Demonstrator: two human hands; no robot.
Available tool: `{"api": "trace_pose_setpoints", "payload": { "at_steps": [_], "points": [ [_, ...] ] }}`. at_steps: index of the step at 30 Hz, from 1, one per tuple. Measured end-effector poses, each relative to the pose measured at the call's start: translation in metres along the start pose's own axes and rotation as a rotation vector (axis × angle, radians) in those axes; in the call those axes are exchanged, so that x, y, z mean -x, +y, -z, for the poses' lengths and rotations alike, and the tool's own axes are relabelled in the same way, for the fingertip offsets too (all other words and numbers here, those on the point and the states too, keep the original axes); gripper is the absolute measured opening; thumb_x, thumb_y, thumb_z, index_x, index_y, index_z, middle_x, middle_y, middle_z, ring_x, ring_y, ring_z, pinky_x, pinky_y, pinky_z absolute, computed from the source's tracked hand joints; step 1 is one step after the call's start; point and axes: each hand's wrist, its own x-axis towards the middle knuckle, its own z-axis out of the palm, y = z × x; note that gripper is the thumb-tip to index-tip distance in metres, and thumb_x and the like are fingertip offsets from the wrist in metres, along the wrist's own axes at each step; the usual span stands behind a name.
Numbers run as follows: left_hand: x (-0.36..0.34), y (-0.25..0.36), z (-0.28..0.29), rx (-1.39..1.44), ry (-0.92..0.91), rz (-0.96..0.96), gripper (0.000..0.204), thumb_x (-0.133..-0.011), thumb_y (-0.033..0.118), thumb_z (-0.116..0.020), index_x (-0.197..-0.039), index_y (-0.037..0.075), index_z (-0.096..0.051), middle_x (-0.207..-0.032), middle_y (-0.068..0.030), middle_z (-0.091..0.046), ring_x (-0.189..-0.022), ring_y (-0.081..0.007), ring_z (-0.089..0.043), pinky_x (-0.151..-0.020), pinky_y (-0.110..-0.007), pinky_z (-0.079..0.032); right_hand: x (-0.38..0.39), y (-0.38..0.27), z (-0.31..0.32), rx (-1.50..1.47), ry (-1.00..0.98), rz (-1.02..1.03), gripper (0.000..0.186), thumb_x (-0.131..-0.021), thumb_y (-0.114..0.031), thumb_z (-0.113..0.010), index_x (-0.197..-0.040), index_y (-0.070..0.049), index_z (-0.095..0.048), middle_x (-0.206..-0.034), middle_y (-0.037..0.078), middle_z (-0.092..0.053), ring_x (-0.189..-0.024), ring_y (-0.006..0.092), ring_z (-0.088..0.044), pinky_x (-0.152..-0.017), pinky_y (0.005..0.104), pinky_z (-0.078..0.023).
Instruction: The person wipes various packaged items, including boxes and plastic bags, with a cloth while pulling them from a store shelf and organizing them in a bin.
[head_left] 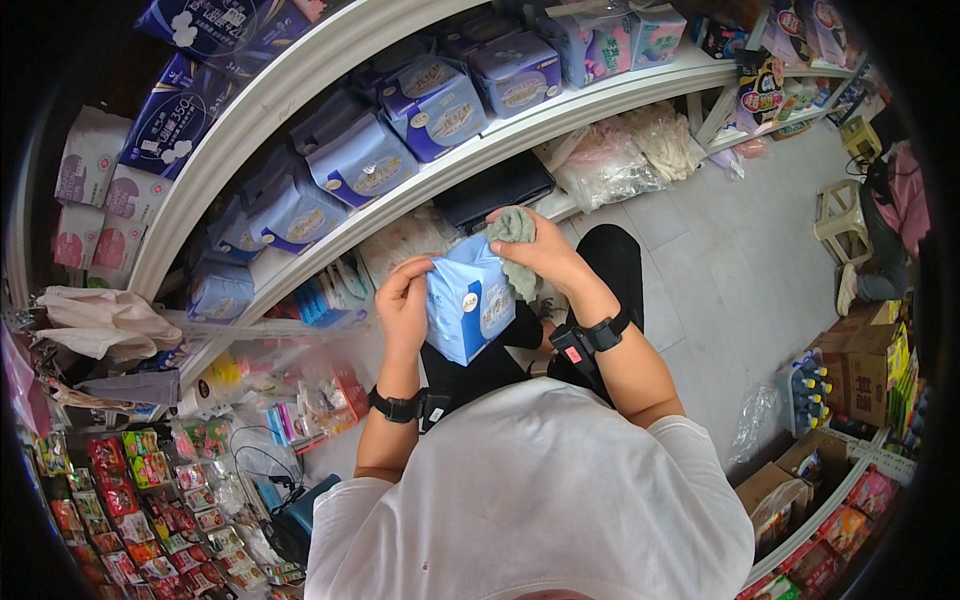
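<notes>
A light blue soft plastic pack (pixel 462 318) with a darker blue label is held up in front of my lap. My left hand (pixel 402 305) pinches its upper left edge between thumb and fingers. A crumpled grey-green cloth (pixel 516 232) is gripped in my right hand (pixel 552 250), against the pack's upper right side. Part of the pack's right edge is hidden behind the cloth.
White shelving (pixel 570 105) curves ahead, lined with similar blue packs (pixel 363 155). Plastic-wrapped goods (pixel 620 165) lie beneath. Snack packets (pixel 140 500) hang lower left. To the right are a stool (pixel 842 222), a seated person (pixel 890 235), bottles (pixel 805 392) and a cardboard box (pixel 860 365).
</notes>
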Motion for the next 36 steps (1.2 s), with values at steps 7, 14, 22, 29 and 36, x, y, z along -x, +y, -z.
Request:
{"api": "trace_pose_setpoints", "payload": {
  "at_steps": [7, 14, 22, 29, 36],
  "points": [
    [-0.007, -0.007, -0.002, -0.049, -0.065, -0.031, 0.014, -0.087, 0.006, -0.054, -0.090, -0.006, -0.062, -0.135, -0.0199, -0.050, -0.124, -0.0289, -0.048, -0.104, -0.038, -0.034, -0.001, 0.009, -0.006, -0.132, 0.229, 0.029, 0.030, -0.080, -0.009, -0.072, -0.106, -0.004, -0.060, -0.097, 0.002, -0.063, -0.088, 0.0105, -0.058, -0.080, 0.0266, -0.048],
    [0.005, -0.034, -0.016, 0.524, 0.085, 0.421, 0.036, -0.097, 0.021, -0.055, -0.122, -0.006, -0.056, -0.147, -0.0165, -0.037, -0.123, -0.0207, -0.048, -0.102, -0.035, -0.038, 0.006, 0.005, -0.023, 0.157, 0.218, 0.338, 0.030, -0.079, -0.008, -0.071, -0.106, -0.003, -0.060, -0.099, 0.003, -0.064, -0.091, 0.0118, -0.059, -0.084, 0.0271, -0.047],
    [-0.006, -0.019, -0.002, 0.630, 0.108, 0.386, 0.046, -0.097, 0.020, -0.054, -0.136, -0.003, -0.045, -0.126, -0.0108, -0.057, -0.111, -0.0171, -0.055, -0.099, -0.032, -0.041, 0.017, 0.008, -0.025, 0.538, 0.127, 0.587, 0.042, -0.072, -0.006, -0.070, -0.114, -0.005, -0.062, -0.110, 0.014, -0.063, -0.103, 0.0270, -0.059, -0.093, 0.0351, -0.045],
    [-0.012, -0.003, 0.015, 0.693, 0.145, 0.344, 0.046, -0.100, 0.022, -0.046, -0.136, -0.005, -0.043, -0.130, -0.0152, -0.054, -0.117, -0.0224, -0.054, -0.103, -0.036, -0.039, 0.010, 0.010, 0.007, 0.177, 0.191, 0.228, 0.035, -0.082, -0.013, -0.064, -0.116, -0.004, -0.060, -0.107, 0.006, -0.065, -0.101, 0.0123, -0.058, -0.088, 0.0278, -0.046],
    [-0.014, -0.005, 0.014, 0.777, -0.057, 0.392, 0.052, -0.100, 0.026, -0.045, -0.138, -0.008, -0.036, -0.137, -0.0184, -0.047, -0.125, -0.0285, -0.048, -0.108, -0.041, -0.035, 0.010, -0.003, -0.030, 0.231, -0.118, 0.594, 0.055, -0.085, -0.021, -0.063, -0.135, -0.004, -0.046, -0.139, 0.014, -0.046, -0.129, 0.0253, -0.044, -0.107, 0.0356, -0.033]
  ]
}}
